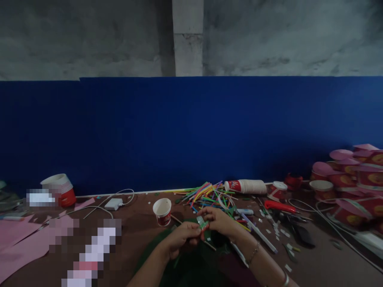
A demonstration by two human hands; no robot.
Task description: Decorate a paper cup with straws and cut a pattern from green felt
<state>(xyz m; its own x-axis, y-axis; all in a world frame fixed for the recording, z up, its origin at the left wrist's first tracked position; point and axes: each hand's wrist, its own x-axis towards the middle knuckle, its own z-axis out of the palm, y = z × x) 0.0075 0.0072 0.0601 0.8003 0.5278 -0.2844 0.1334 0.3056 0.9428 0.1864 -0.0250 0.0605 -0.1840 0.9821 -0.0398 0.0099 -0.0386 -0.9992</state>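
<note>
My left hand (185, 236) pinches a small green piece with a clear, shiny end (202, 223) over the table's front middle. My right hand (220, 221) is closed around the other side of it, fingers bent. Some red or orange shows by the fingertips; I cannot make out what it is. Behind the hands lies a loose heap of coloured pipe cleaners or thin straws (206, 194). A paper cup (162, 211) with a red lower part stands upright to the left of them. A thin stick lies partly under the hands.
At the back, a stack of paper cups (247, 186) lies sideways. A red-handled tool (279, 206), a white pen-like stick (260, 233) and scraps lie right. Red cups with pink tops (356, 175) pile far right. Pink sheets (32, 239) and a white adapter (113, 204) lie left.
</note>
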